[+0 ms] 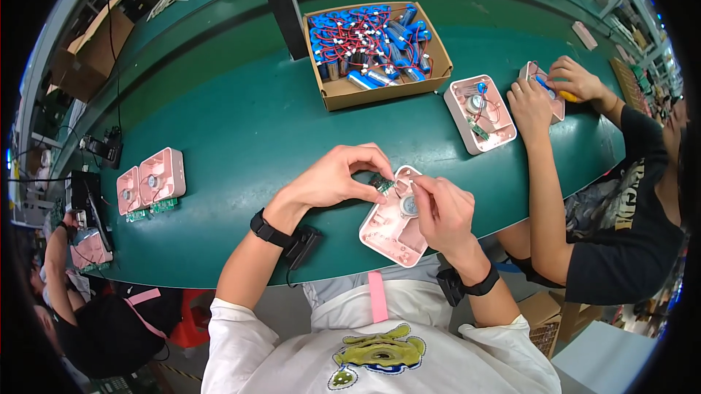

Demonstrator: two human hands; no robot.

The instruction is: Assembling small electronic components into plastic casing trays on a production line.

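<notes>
Green workbench (241,142): it spreads under the work.
Carton (387,93): it stands toward the far side, filled with blue cylinders (361,80).
Pink housing (388,220): it is open side up, near the bench edge, between the left hand (334,175) and the right hand (446,215).
Left hand: thumb and fingers are closed on the green circuit board (379,184), at the housing's far-left edge.
Right hand: its fingertips are together over the housing; what they pinch, one cannot tell.
Round metallic part (409,207): it sits inside the housing.

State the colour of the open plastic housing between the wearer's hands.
The open plastic housing is pale pink; see head view.
</notes>
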